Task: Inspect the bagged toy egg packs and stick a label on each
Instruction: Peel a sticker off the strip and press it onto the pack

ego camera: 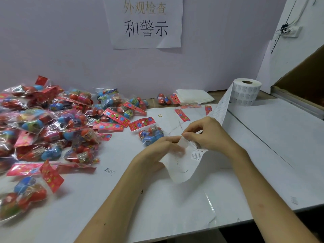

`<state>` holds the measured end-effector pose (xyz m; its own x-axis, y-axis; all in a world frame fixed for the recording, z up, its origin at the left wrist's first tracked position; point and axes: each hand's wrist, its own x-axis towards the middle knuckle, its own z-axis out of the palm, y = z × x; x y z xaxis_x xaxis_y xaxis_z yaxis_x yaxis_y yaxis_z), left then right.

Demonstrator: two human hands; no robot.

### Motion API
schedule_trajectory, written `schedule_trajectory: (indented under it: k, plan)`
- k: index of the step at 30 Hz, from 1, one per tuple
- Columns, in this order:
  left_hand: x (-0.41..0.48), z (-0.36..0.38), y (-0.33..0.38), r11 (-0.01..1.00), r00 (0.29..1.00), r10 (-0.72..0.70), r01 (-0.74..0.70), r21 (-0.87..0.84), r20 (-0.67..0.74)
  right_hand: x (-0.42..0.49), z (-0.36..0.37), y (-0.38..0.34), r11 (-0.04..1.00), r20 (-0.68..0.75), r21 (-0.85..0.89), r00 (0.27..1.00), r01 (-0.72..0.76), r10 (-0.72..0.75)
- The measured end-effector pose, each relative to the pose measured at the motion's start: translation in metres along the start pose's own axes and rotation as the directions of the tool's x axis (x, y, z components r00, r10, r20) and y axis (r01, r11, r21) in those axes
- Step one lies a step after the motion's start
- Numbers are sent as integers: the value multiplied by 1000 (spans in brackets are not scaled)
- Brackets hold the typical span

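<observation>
White liner paper is the item in hand. The left hand (156,151) grips the loose end of the label strip (220,106) with its fingers curled round it. The right hand (208,135) pinches a small white label (182,143) at its top edge, apparently lifting it off the liner. The strip runs back to the label roll (246,92), which stands upright on the table (192,207). One toy egg pack (151,135) lies well left of the roll, just beyond the left hand, and is judged next for labelling. Further left of the roll sits a large heap of packs (52,120). Whether any already bears a label cannot be told, so most of the work is judged outstanding. Packs are clear, crinkled bags of red and blue eggs under red flowered header cards.
</observation>
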<state>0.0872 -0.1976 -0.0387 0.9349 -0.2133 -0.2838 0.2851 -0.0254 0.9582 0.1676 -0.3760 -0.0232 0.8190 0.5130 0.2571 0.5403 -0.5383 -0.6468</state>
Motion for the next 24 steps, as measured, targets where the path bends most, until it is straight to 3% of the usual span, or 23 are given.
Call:
schedule_trajectory:
  k: [12,18,24]
  plan:
    - [5,-2,-2,1000,1000,-5,5,5,-16,-4,-13,12,976,70,207,996,-70,57]
    - [6,-3,-1,998,999,-51,51,-26,-2,-6,-14,13,973,96,219,994,-71,51]
    - [4,-4,-2,977,997,-77,72,-200,-19,-8,-13,14,959,95,278,995,-52,26]
